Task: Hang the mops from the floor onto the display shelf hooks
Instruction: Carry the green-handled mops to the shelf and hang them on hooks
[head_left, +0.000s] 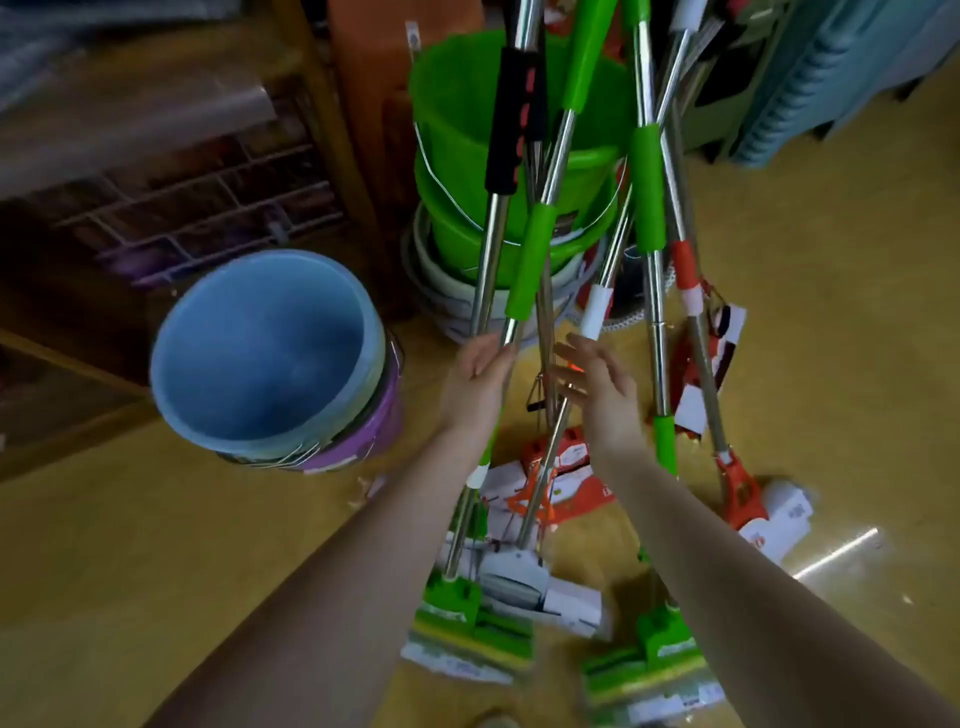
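Early stage — mops (649, 197) all stand heads-down on the floor (156, 545), hooks out of view. Left hand (478, 376) clamps one steel pole (510, 328); right hand (600, 387) spread, holding nothing.

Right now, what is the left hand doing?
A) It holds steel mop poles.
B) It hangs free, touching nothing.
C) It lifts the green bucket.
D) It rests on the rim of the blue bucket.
A: the left hand has its fingers curled round the mop poles that stand on the floor, while the right hand is open beside them.
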